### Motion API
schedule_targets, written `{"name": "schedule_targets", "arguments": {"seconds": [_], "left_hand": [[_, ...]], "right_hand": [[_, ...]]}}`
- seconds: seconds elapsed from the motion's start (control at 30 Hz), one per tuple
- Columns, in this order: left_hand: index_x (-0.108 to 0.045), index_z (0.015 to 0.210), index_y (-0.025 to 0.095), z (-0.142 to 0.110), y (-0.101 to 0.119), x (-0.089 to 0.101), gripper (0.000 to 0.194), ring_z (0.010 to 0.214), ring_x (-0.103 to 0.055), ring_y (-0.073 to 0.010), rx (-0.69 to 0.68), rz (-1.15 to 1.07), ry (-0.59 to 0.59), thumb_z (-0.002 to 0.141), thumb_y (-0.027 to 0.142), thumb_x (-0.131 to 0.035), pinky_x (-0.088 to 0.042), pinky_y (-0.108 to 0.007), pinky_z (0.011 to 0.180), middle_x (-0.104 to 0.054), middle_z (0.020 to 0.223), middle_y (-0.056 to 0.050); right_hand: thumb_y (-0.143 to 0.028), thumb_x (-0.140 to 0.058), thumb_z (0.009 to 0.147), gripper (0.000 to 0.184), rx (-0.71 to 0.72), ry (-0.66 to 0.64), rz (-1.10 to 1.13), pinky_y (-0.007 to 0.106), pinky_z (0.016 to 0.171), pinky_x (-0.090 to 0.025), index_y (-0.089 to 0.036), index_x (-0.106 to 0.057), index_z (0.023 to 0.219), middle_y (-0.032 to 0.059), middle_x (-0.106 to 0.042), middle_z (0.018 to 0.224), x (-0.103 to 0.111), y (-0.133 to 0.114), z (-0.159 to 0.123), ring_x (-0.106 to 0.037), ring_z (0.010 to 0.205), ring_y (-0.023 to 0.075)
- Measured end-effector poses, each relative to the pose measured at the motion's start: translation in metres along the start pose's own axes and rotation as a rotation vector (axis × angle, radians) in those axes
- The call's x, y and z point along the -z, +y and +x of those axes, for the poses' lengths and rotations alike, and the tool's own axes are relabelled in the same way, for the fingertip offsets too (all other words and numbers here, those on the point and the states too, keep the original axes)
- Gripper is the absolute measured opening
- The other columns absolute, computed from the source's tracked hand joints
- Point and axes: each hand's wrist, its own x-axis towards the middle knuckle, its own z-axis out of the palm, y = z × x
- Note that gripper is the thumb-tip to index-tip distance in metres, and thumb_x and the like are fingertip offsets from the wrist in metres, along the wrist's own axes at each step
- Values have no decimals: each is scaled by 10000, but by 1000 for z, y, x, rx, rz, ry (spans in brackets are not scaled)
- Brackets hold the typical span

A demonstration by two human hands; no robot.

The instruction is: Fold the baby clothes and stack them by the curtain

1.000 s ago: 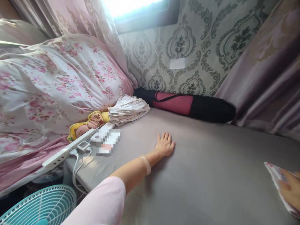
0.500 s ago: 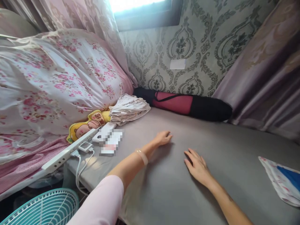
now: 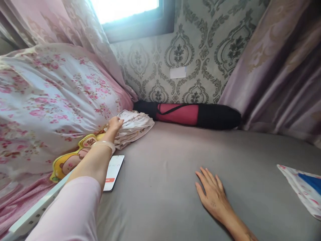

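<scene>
My left hand [image 3: 115,124] reaches to the far left, at the near left edge of a stack of folded, light patterned cloths [image 3: 136,125]. Its fingers are loosely bent and slightly apart over the cloth; no cloth shows between them. A pale bangle [image 3: 104,144] circles that wrist. My right hand [image 3: 212,192] rests palm down on the grey sheet [image 3: 160,187], fingers spread, holding nothing. Below my left forearm lies a phone [image 3: 115,172] with a lit white screen, partly covered by the arm. A yellow cartoon cushion [image 3: 66,164] is beside the forearm.
A black and red long bag [image 3: 178,113] lies along the patterned wall. A white power strip [image 3: 37,207] runs along the left edge, partly behind my sleeve. Floral fabric [image 3: 57,90] rises at left. At right lies a folded floral cloth [image 3: 301,187] with a blue patch.
My left hand has moved left and away from me, from above the sheet to the cloth stack. My right hand has stayed on the sheet. The view has shifted a little.
</scene>
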Motion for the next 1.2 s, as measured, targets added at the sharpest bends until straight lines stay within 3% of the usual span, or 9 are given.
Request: {"name": "schedule_targets", "arguments": {"seconds": [0.17,0.3,0.43,0.6,0.7,0.8,0.97,1.07,1.2], "left_hand": [[-512,603,179,9,-4,-4,275,791,-568,-248,20,39,-66,669,295,-752,-446,-355,779,-464,505,13],[-494,595,167,11,2,-6,299,714,-501,-186,18,44,-93,695,266,-758,-437,-330,779,-304,449,59],[-488,585,165,12,8,-2,266,685,-485,-187,66,28,-66,727,252,-697,-446,-347,757,-304,453,46],[-533,647,166,17,32,25,148,748,-513,-212,65,-53,91,697,246,-647,-428,-346,747,-426,547,14],[-596,755,151,18,59,40,100,704,-505,-173,-76,-343,130,713,241,-613,-415,-285,680,-499,621,7],[-603,917,162,8,91,45,203,586,-467,-124,-173,-586,89,786,304,-540,-387,-230,567,-507,640,29],[-577,926,180,-45,145,46,271,532,-459,-94,-321,-870,-155,784,410,-567,-358,-191,502,-514,647,40],[-602,887,166,-99,177,46,308,537,-487,-92,-461,-982,-375,734,429,-647,-361,-191,494,-563,674,21],[-645,908,165,-185,214,33,352,560,-539,-109,-620,-1009,-734,736,470,-682,-393,-209,495,-616,706,-1]], "right_hand": [[-361,-346,947,480,-14,-17,-1,536,1144,-236,-194,-546,1351,99,-440,1483,4,-2,-1,-343,1398,269],[-355,-351,948,480,-26,-37,-5,540,1141,-235,-187,-541,1355,98,-427,1491,8,-4,-1,-335,1402,274],[-358,-352,949,476,-23,-38,10,541,1139,-234,-186,-547,1348,101,-433,1487,9,-5,-2,-330,1404,277],[-355,-349,948,470,-16,-11,18,545,1135,-236,-191,-556,1337,103,-451,1475,5,-2,-2,-343,1397,281],[-339,-352,944,460,-14,13,29,543,1136,-232,-197,-565,1326,106,-459,1468,4,-2,-2,-355,1390,280],[-324,-357,938,455,-25,12,41,554,1133,-228,-194,-568,1320,112,-457,1469,4,-3,-2,-358,1387,285],[-325,-376,941,461,-37,16,194,550,1135,-248,-179,-525,1352,136,-483,1444,12,-5,-1,-381,1376,280],[-378,-416,941,561,-55,184,390,521,1111,-328,-196,-348,1467,151,-456,1458,24,-10,2,-401,1364,267],[-478,-593,848,897,-33,425,504,530,1123,-311,-191,-89,1532,176,-239,1562,49,-20,1,-242,1437,301]]}}
